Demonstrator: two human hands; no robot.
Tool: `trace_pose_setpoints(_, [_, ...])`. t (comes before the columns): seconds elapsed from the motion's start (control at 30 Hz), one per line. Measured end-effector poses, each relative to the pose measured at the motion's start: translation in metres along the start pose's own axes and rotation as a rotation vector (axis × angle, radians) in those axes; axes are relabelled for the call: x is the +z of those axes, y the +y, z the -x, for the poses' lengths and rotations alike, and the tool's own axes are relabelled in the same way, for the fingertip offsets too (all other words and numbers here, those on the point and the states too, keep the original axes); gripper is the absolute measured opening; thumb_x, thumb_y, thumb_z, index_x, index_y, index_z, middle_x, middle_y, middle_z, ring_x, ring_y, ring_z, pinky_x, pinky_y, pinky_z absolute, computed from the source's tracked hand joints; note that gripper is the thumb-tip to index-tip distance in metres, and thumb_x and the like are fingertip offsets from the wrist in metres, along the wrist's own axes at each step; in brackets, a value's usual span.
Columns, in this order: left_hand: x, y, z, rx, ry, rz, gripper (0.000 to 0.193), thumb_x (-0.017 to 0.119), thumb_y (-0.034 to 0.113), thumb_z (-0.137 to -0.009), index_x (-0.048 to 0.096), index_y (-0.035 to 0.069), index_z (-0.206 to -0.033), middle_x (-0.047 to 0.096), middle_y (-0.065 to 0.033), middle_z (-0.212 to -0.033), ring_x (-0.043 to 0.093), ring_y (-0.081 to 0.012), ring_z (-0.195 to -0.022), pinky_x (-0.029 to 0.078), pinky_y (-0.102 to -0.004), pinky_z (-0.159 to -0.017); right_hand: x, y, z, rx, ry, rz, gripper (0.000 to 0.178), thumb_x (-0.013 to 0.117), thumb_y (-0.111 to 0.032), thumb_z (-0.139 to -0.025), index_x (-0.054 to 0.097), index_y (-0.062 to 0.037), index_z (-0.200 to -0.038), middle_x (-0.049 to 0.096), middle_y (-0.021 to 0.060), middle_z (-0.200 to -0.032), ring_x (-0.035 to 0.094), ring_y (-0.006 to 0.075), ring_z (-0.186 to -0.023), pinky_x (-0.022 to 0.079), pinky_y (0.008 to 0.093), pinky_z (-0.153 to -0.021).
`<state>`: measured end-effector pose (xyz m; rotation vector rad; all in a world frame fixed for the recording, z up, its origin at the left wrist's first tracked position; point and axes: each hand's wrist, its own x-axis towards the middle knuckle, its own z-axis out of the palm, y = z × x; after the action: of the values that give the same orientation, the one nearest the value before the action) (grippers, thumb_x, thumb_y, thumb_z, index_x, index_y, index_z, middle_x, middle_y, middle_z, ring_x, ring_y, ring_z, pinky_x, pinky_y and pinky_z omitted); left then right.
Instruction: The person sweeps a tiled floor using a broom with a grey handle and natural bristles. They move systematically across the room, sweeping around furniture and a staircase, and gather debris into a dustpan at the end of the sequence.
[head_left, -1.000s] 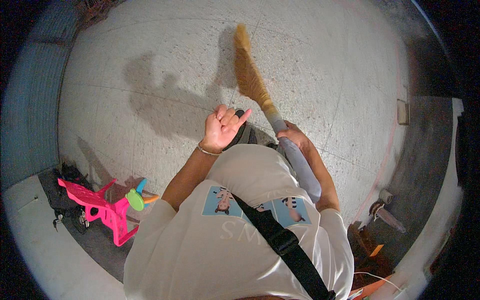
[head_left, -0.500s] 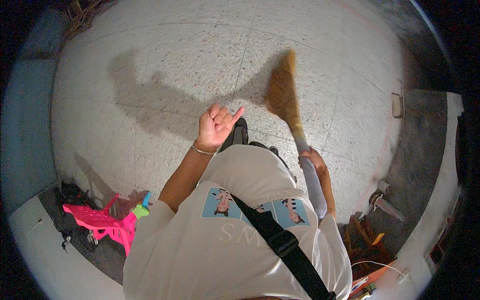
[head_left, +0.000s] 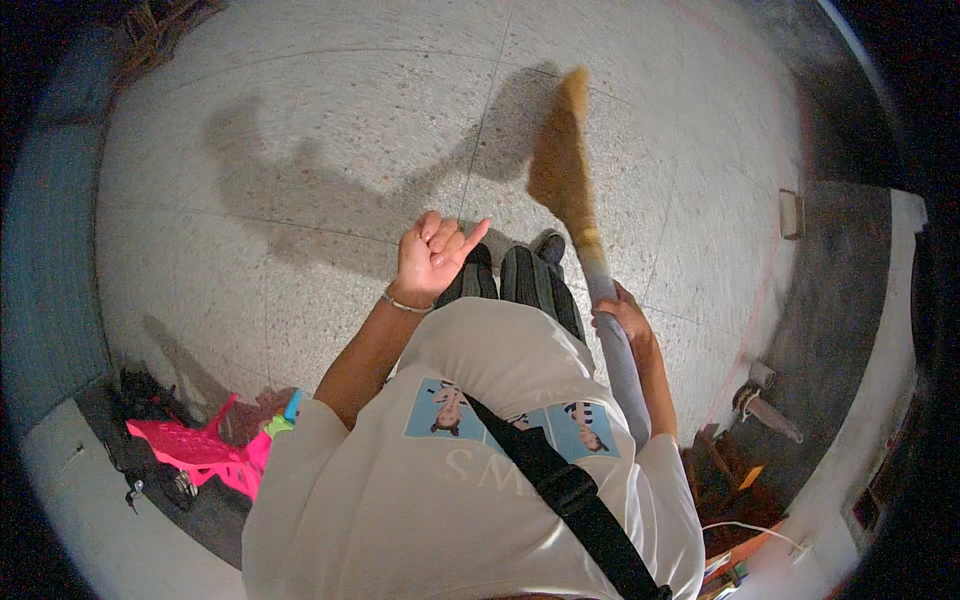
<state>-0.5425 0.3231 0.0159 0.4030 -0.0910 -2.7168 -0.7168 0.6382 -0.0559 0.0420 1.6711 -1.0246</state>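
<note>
Head view: the right hand [head_left: 622,312] is wrapped around the grey handle of a broom [head_left: 562,150], just below where the handle meets the tan bristles. The handle's lower length runs back between the right forearm and the white shirt [head_left: 430,510]. The flared bristles reach out ahead and right of the feet, over the pale floor [head_left: 330,90] (whether they touch it, I cannot tell).

The left hand [head_left: 435,255] is half-curled and holds nothing, one finger stretched toward the right; it hangs before the body, well apart from the broom. Both shoes show just beyond the shirt's hem, the right shoe [head_left: 549,246] near the neck of the broom.

Wide floor spreads left of the bristles, crossed by the person's shadow, up to a bluish wall [head_left: 55,240] at the far left. On the right, the space is narrower: the floor meets a dark strip [head_left: 850,280], with a pale block [head_left: 791,214] at that edge. Low on the left, a bright pink plastic object [head_left: 200,452] stands close to the person's side.
</note>
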Motion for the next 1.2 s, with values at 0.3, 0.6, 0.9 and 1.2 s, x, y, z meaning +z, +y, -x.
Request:
trace_pose_setpoints(0.3, [0.017,-0.005,0.021,0.251,0.305,0.079,0.029,0.034,0.001,-0.08,0.03,0.01,-0.052,0.027,-0.0016,-0.043,0.022,-0.0111,-0.033,0.03,-0.0428,-0.101,0.087,-0.12,-0.155,-0.172,-0.39,0.19,0.046,0.061,-0.02,-0.062,0.05,0.0008,-0.102,0.055,0.0073,-0.072,0.053,0.0166,-0.056,0.043,0.03,-0.048])
trace_pose_setpoints(0.6, [0.031,-0.037,0.01,0.311,0.396,0.094,0.027,0.035,-0.001,-0.077,0.032,0.009,-0.052,0.027,-0.0023,-0.043,0.023,-0.0117,-0.032,0.026,-0.0414,-0.103,0.063,-0.175,-0.255,-1.257,-0.699,0.736,0.026,0.061,-0.026,-0.067,0.054,-0.0065,-0.082,0.054,0.0063,-0.068,0.056,0.0158,-0.064,0.044,0.0305,-0.054])
trace_pose_setpoints(0.9, [0.039,-0.056,-0.071,0.037,0.17,0.059,0.026,0.038,0.003,-0.081,0.035,0.01,-0.056,0.03,-0.0013,-0.048,0.027,-0.0118,-0.037,0.033,-0.0398,-0.099,-0.11,-0.096,-0.161,-0.022,-0.215,-0.065,0.029,0.055,-0.032,-0.075,0.054,-0.0028,-0.075,0.056,0.0078,-0.063,0.055,0.0173,-0.052,0.046,0.0299,-0.049])
trace_pose_setpoints(1.2, [0.068,-0.094,-0.149,-0.179,0.122,-0.057,0.025,0.04,0.007,-0.079,0.038,0.012,-0.054,0.036,0.0003,-0.05,0.028,-0.0088,-0.044,0.022,-0.0215,-0.037,-0.226,0.033,-0.051,0.103,0.203,-0.412,0.023,0.055,-0.027,-0.075,0.053,-0.0042,-0.076,0.056,0.009,-0.064,0.054,0.0193,-0.053,0.046,0.0317,-0.052])
